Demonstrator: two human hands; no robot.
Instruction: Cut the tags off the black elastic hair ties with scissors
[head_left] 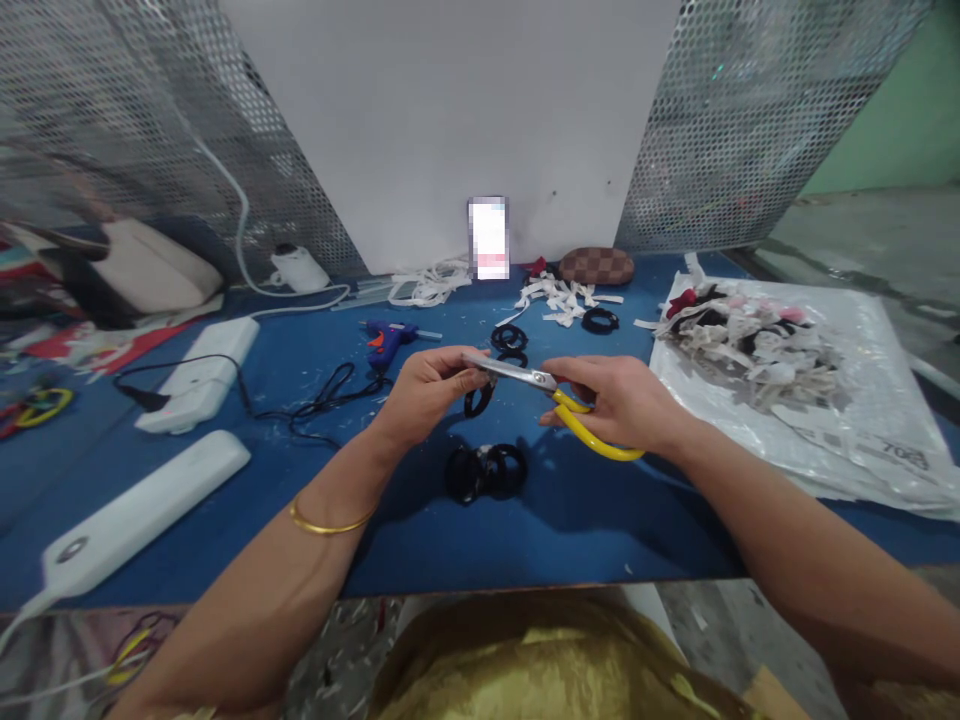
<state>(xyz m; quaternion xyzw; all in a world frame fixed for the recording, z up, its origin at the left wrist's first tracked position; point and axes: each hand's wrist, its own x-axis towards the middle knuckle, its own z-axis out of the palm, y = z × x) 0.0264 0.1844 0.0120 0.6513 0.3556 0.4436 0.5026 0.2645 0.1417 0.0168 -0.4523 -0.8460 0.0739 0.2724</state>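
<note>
My right hand (611, 395) grips a pair of scissors (592, 432) with yellow handles, its fingers in the loops. The metal blades point left and reach the fingertips of my left hand (431, 392). Those fingers are pinched on a black hair tie (478, 400), which dangles just below the blades. Whatever lies right between blades and fingertips is too small to make out. Nearer to me, a small bunch of black hair ties (504, 470) rests on the blue table (585, 545). Beyond my hands lie more black hair ties (508, 338).
A blue glue gun (388, 342) with a black cord lies left of my hands. White power strips (199, 375) sit further left. A lit phone (489, 238) leans on the back board. On the right, fabric bows (757, 345) are heaped on a white plastic bag (877, 350).
</note>
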